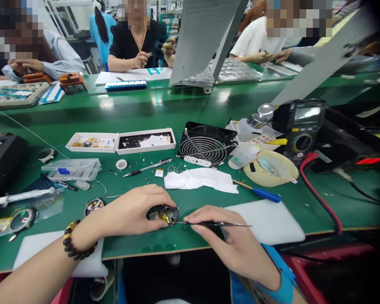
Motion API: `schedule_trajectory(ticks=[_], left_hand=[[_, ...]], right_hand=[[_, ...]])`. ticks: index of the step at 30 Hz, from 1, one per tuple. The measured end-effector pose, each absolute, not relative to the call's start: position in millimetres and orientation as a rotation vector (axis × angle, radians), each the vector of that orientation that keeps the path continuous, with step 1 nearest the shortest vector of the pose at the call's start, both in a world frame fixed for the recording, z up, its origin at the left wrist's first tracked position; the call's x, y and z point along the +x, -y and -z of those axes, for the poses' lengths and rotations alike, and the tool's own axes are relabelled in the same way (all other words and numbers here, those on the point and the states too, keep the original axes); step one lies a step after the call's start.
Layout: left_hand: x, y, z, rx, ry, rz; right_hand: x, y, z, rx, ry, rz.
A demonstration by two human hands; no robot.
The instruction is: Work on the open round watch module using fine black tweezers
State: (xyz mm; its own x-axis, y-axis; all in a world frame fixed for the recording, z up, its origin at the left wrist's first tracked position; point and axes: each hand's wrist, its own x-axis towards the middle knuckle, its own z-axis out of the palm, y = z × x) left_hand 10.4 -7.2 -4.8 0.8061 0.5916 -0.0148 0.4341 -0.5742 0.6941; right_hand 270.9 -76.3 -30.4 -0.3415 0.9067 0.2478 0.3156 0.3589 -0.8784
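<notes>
Between the thumb and fingers of my left hand (134, 211) is a round watch case (170, 215), its inside parts and yellow ribbon showing. My right hand (221, 232) pinches a pair of dark metal tweezers (215, 223), and their tip reaches the case's right edge. Whether the tip touches a part inside is too small to tell. Just left of my left hand lies another opened watch (94, 206). A crumpled white cloth (199, 180) lies beyond both hands. Under my right forearm is a white foam sheet (266, 221).
Farther back are white boxes of small parts (146, 141), a black fan (205, 143), a round tub (270, 169) and a multimeter (304, 126). A blue-handled screwdriver (266, 194), a pen (147, 167) and a clear plastic case (71, 169) lie around. Co-workers sit across the bench.
</notes>
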Motion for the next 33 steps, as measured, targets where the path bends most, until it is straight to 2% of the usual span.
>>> schedule_trajectory(ticks=[33], left_hand=[[11.7,5.2,4.9,2.282,-0.756,-0.252]], right_hand=[[272.5,78.0,38.8,-1.12,1.893,-0.961]])
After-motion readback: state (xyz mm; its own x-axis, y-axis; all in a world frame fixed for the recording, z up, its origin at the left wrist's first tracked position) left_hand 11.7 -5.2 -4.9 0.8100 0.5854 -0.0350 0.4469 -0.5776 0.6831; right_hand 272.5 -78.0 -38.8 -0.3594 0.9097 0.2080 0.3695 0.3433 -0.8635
